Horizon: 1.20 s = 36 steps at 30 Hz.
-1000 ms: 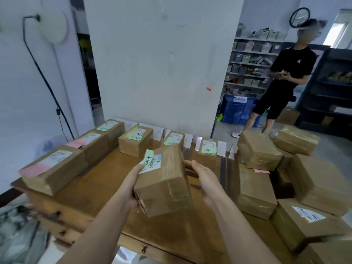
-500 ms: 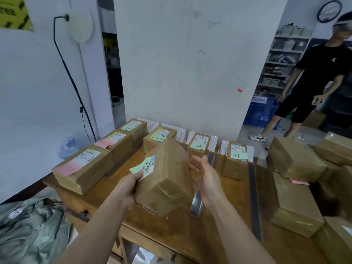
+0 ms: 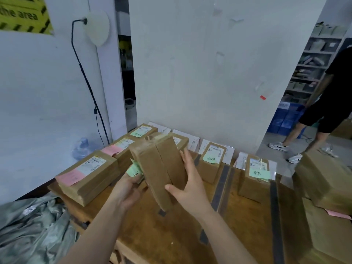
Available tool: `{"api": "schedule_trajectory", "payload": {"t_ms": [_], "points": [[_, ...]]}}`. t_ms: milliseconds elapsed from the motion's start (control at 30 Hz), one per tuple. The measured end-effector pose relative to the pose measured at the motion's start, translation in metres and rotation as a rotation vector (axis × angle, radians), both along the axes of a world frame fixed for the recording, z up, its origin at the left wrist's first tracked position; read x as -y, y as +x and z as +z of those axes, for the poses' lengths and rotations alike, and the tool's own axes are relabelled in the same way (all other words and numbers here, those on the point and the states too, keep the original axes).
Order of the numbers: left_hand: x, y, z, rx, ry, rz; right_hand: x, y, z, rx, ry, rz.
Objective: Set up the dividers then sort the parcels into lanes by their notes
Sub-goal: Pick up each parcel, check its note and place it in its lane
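I hold a brown cardboard parcel (image 3: 160, 168) upright above the wooden table (image 3: 171, 231), its taped underside facing me. My left hand (image 3: 127, 187) grips its left face, where a green note (image 3: 134, 170) sticks out. My right hand (image 3: 188, 185) clasps its right edge. Dark divider strips (image 3: 221, 189) run front to back across the table. Parcels with green notes (image 3: 212, 161) (image 3: 256, 176) stand in lanes at the back. On the left lie parcels with pink notes (image 3: 85, 176). White name cards (image 3: 192, 142) lean against the wall.
A heap of unsorted parcels (image 3: 323, 187) fills the right side. Grey plastic bags (image 3: 28, 229) lie on the floor at the left, and a water bottle (image 3: 81, 147) stands by the wall. A person in black (image 3: 327, 103) stands at the right near shelves.
I have turned the parcel upright so its label and green note face left and away from me. My view has swung left.
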<state>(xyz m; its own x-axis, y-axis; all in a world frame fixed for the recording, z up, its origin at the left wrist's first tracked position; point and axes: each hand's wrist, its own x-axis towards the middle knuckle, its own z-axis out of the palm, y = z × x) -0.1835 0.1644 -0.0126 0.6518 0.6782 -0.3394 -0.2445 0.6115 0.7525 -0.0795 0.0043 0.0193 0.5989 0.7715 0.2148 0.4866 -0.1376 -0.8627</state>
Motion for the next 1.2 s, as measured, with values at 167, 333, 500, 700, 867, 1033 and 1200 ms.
{"api": "schedule_trajectory", "payload": {"t_ms": [167,333,500,700,867,1033,1200], "points": [[-0.016,0.015,0.002,0.098,-0.019,0.071,-0.02,0.019,-0.004,0.256,-0.058,-0.018],[-0.033,0.019,-0.005,0.146,-0.147,0.167,-0.047,0.029,-0.023,0.599,-0.022,-0.033],[-0.063,0.019,-0.012,0.24,-0.263,0.224,-0.081,0.032,-0.033,0.783,0.086,-0.027],[-0.116,0.017,-0.02,0.041,0.068,0.088,-0.124,0.027,-0.032,0.424,-0.029,-0.072],[-0.159,0.019,-0.019,-0.104,0.247,-0.003,-0.161,0.021,-0.035,-0.124,0.057,-0.196],[-0.171,0.028,-0.019,-0.266,0.493,-0.042,-0.187,0.01,-0.044,-0.392,0.005,-0.297],[-0.183,0.031,-0.025,-0.364,0.659,-0.135,-0.192,-0.001,-0.047,-0.582,-0.008,-0.341]]}}
